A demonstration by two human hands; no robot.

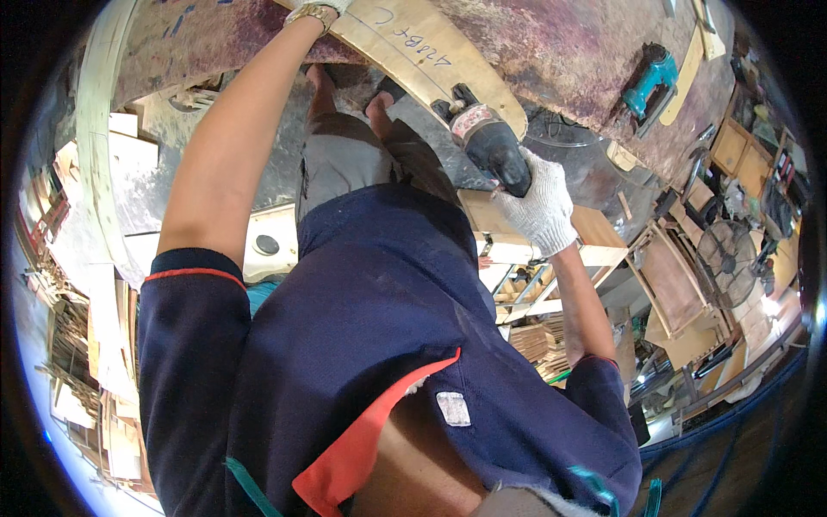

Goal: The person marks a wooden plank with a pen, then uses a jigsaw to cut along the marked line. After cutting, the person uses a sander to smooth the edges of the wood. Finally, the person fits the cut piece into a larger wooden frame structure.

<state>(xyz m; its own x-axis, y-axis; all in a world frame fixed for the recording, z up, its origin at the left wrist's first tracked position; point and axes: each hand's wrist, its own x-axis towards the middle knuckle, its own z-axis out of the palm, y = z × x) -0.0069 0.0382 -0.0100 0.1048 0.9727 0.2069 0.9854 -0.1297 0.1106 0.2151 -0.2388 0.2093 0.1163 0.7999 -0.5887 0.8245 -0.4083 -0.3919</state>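
Note:
My right hand (538, 207), in a white knit glove, is closed around the black body of a hand-held power tool (489, 145). The tool's nose presses against the edge of a curved, pale wooden piece (405, 47) lying on a stained workbench (568, 52). My left arm reaches up along the left. Its wrist carries a metal watch band (312, 13) at the top edge, right by the curved piece. My left hand (332, 3) is almost wholly cut off by the frame's edge. My dark blue shirt with an orange collar fills the middle.
A teal power tool (652, 82) lies on the bench at the right. A long bent wooden strip (93, 129) runs down the left side. Stacks of offcuts (103, 362), wooden frames (672, 280) and a floor fan (726, 258) crowd the floor. My sandalled feet (323, 82) show below the bench.

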